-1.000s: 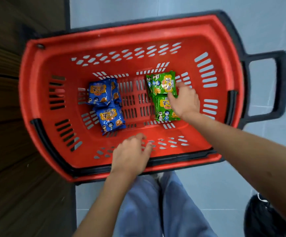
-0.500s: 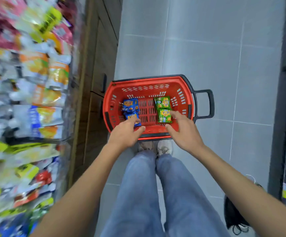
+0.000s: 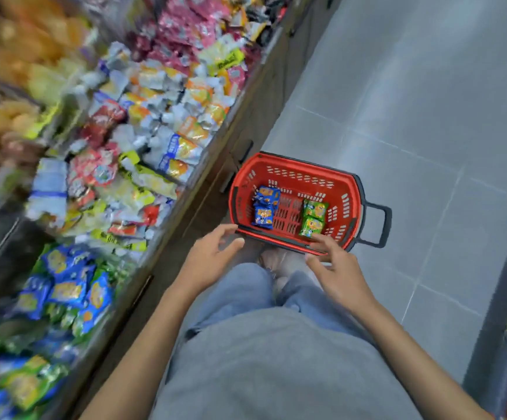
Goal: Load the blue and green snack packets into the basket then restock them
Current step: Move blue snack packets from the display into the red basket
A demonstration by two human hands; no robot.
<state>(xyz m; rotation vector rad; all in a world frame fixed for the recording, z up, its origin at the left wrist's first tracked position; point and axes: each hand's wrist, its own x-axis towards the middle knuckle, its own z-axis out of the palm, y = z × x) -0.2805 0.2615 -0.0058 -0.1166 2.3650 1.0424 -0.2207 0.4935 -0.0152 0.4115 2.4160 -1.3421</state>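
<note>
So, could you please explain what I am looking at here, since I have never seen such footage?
There is no machine: a person wears one wide-angle camera on the head, looking down at their own arms and legs. A red basket with a black handle stands on the grey tiled floor beside a snack shelf. Inside lie blue packets on the left and green packets on the right. The left hand and right hand hover open by the near rim, holding nothing.

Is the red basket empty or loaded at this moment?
Loaded, not full: the basket holds two blue packets toward the shelf side and two green packets toward its handle, with bare slotted floor between.
</note>
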